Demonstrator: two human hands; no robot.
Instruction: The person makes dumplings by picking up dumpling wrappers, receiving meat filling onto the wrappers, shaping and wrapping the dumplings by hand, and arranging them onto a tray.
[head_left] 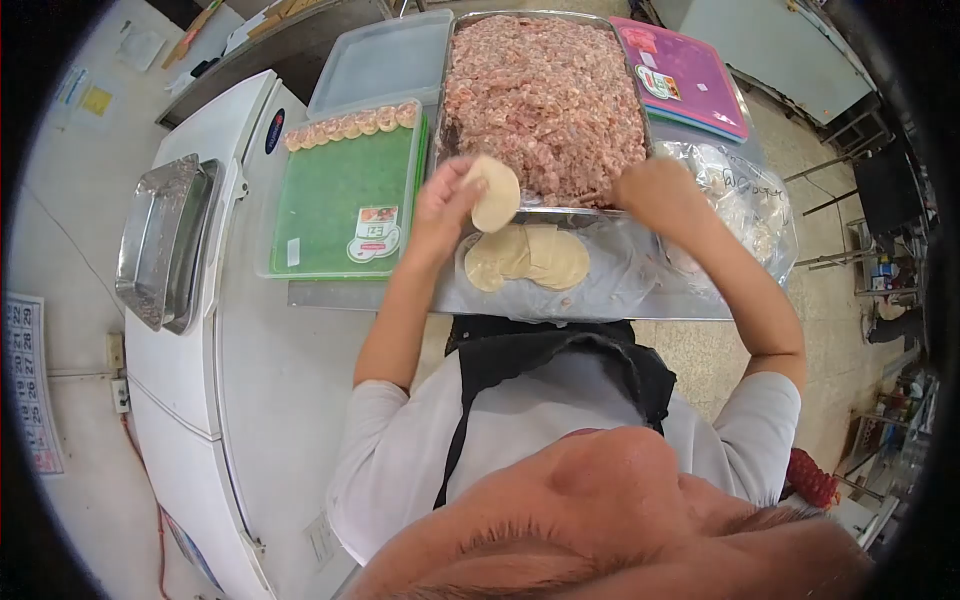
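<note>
A round, pale dough wrapper (496, 196) is held up in my left hand (447, 205), between thumb and fingers, at the near left corner of the meat tray. My right hand (652, 192) is closed at the near right corner of the large metal tray (542, 211) of ground meat (545, 100); what its fingers hold, if anything, is hidden. Several more dough wrappers (528, 257) lie overlapping on a plastic sheet (625, 265) just in front of the tray. Filled dumplings (365, 124) stand in a row along the far edge of a green tray (330, 200) at the left.
Behind the green tray lies a clear lid (385, 60). Pink and blue trays (690, 85) are stacked at the back right, with a plastic bag (735, 200) nearer. At the left, empty foil trays (165, 243) rest on a white refrigerator (205, 350).
</note>
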